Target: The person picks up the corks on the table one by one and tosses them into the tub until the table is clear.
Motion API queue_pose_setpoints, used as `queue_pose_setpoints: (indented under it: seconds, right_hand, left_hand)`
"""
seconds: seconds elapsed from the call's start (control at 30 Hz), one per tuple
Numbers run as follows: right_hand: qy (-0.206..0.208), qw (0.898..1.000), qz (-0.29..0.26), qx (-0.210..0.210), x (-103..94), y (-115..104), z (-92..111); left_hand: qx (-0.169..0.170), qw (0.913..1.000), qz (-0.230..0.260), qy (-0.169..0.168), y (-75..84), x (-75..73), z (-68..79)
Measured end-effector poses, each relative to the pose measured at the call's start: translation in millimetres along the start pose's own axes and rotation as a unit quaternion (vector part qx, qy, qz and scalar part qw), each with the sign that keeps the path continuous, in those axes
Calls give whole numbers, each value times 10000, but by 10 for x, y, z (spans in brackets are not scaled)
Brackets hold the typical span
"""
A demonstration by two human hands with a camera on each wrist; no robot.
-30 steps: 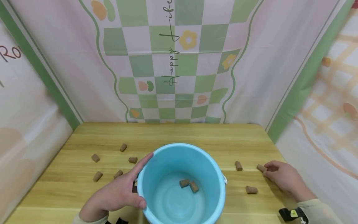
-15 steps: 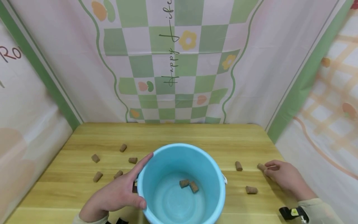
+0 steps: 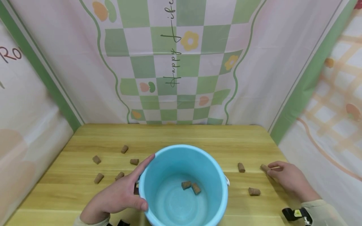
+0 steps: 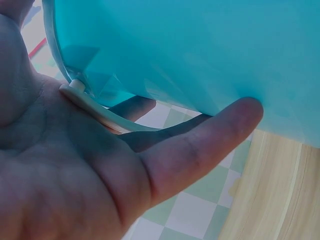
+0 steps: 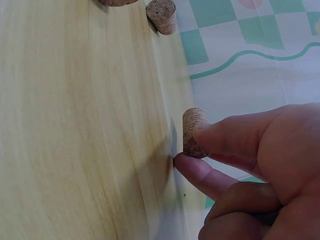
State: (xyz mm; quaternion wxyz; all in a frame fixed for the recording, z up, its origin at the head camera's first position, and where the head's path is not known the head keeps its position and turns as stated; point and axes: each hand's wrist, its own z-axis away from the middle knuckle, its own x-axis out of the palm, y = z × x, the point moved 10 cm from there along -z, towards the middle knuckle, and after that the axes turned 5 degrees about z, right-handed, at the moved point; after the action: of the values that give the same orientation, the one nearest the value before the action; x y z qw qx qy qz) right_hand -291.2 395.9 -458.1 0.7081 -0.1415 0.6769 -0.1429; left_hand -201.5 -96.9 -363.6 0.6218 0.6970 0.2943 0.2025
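Note:
A light blue bucket (image 3: 182,149) stands at the table's front middle, and two corks (image 3: 191,187) lie on its floor. My left hand (image 3: 121,194) spans the bucket's left side, thumb and index finger at the rim. In the left wrist view, the straight fingers (image 4: 200,150) touch the outer wall beside the white handle (image 4: 105,115). Over at the right, my right hand (image 3: 288,179) pinches a cork (image 5: 192,131) between thumb and fingertip, close to the tabletop. Two more corks lie to its left, one farther back (image 3: 241,167) and one nearer (image 3: 254,191).
Several loose corks (image 3: 96,159) are scattered across the left of the wooden table (image 3: 181,133). One of them (image 3: 119,175) is close to my left hand. Patterned cloth (image 3: 181,69) hangs behind the table and along both sides.
My right hand and the cork it pinches have shifted only very slightly. The left hand, the bucket and the other corks look unmoved.

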Motion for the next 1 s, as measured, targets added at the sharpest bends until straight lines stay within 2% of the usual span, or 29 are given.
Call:
queue_pose_setpoints:
  seconds: [0.2,1.0]
  right_hand:
    - [24,10000,10,-21,6,9,-4]
    - [96,9999,59,-80,-18,-11,-7]
  left_hand:
    - [14,9999,-117,33,-3,-10,6]
    - [102,9999,85,43,26,11,-1]
